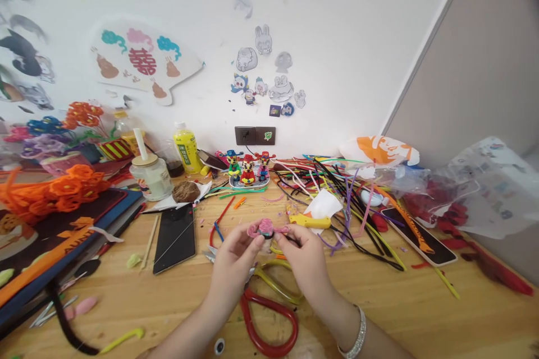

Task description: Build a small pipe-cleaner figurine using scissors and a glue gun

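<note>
Between my two hands, at the middle of the table, is a small pink pipe-cleaner piece (265, 226) with a bluish part below. My left hand (236, 255) pinches it from the left. With thumb and forefinger together, my right hand (304, 255) grips its right end. Under my wrists lie red-handled scissors (269, 352) and a yellow-handled tool (275, 286), both partly hidden by my hands. Just beyond my right hand rests a yellow glue gun (309, 221). Three small figures (247, 171) in colourful hats stand together on a base farther back.
Loose pipe cleaners (357, 202) are heaped at the right, beside a phone (416, 235) and plastic bags (497, 185). At the left are a dark phone (175, 238), a glass jar (151, 176), a yellow bottle (186, 148) and orange pipe-cleaner flowers (71, 188). Behind is the wall.
</note>
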`<action>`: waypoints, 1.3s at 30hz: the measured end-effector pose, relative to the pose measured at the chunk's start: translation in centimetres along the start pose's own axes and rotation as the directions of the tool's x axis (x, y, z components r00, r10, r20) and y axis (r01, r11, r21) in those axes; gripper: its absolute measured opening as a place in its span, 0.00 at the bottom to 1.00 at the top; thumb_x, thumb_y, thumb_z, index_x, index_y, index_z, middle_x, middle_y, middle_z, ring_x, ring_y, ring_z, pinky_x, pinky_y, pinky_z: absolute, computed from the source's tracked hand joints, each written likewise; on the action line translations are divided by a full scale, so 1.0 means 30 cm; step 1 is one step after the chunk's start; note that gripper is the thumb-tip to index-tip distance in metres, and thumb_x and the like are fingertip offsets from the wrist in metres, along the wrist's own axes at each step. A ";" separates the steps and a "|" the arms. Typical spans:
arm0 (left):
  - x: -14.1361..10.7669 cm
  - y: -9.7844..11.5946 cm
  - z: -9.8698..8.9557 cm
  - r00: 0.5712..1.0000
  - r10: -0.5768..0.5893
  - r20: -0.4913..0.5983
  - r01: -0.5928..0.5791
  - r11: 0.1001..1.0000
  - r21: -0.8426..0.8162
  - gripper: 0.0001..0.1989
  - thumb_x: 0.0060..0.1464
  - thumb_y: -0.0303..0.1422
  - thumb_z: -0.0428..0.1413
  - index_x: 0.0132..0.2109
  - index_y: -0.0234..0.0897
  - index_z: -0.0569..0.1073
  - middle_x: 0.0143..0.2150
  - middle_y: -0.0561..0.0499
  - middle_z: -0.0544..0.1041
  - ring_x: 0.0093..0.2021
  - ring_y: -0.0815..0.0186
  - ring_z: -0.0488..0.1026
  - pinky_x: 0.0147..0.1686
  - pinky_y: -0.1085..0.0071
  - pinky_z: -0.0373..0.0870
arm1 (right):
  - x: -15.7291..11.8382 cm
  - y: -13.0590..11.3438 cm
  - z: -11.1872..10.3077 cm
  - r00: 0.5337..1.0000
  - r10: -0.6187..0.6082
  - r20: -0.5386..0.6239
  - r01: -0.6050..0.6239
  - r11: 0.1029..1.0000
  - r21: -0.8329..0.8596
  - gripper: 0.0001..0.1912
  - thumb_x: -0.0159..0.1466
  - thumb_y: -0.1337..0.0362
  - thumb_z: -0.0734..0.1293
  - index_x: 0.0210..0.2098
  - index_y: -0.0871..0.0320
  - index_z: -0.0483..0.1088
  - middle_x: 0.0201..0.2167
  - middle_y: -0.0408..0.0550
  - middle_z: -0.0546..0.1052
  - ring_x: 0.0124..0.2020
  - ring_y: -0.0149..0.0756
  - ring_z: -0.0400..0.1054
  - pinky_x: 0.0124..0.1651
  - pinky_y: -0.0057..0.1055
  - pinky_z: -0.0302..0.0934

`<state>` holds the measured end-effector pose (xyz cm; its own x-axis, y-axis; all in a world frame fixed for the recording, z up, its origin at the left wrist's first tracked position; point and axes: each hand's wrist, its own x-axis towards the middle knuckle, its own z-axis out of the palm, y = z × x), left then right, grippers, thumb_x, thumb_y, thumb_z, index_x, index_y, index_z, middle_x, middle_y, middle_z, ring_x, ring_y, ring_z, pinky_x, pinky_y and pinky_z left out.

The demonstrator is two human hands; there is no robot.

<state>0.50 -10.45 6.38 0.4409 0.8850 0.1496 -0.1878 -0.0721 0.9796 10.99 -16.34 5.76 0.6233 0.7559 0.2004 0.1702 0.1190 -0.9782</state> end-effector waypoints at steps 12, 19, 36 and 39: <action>0.171 -0.103 -0.127 0.987 0.159 0.010 -0.149 0.899 0.411 0.13 0.43 0.35 0.56 0.38 0.36 0.73 0.40 0.45 0.77 0.42 0.59 0.71 0.44 0.63 0.65 | 0.024 0.020 -0.019 0.997 -0.003 0.075 0.010 0.995 -0.100 0.07 0.54 0.64 0.63 0.26 0.61 0.70 0.24 0.46 0.74 0.26 0.33 0.68 0.29 0.27 0.61; 0.140 -0.056 -0.119 0.925 0.310 0.218 -0.377 0.695 0.612 0.09 0.47 0.34 0.54 0.36 0.39 0.75 0.42 0.43 0.76 0.46 0.56 0.68 0.49 0.58 0.57 | 0.024 0.059 -0.003 0.991 -0.113 0.076 0.128 0.963 -0.238 0.06 0.54 0.66 0.62 0.26 0.60 0.70 0.24 0.46 0.74 0.26 0.33 0.68 0.28 0.26 0.62; 0.061 -0.046 -0.066 0.776 0.357 0.519 -0.612 0.232 0.756 0.10 0.54 0.27 0.45 0.34 0.37 0.70 0.30 0.47 0.74 0.34 0.60 0.68 0.42 0.61 0.58 | 0.000 0.059 0.008 0.952 -0.265 0.151 0.303 0.877 -0.373 0.10 0.57 0.69 0.58 0.34 0.59 0.70 0.31 0.48 0.75 0.34 0.36 0.67 0.38 0.31 0.61; 0.079 -0.038 -0.085 0.797 0.382 0.467 -0.570 0.223 0.791 0.09 0.53 0.28 0.45 0.34 0.36 0.70 0.31 0.45 0.75 0.34 0.59 0.68 0.40 0.63 0.58 | -0.024 0.024 -0.003 0.890 -0.406 0.209 0.452 0.719 -0.528 0.13 0.57 0.69 0.58 0.40 0.58 0.68 0.36 0.51 0.72 0.39 0.40 0.64 0.43 0.36 0.57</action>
<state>-0.48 -7.08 5.26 0.6902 0.4632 0.5560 0.4009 -0.8844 0.2390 10.73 -16.86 4.91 0.3258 0.7588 0.5640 0.8070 0.0877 -0.5841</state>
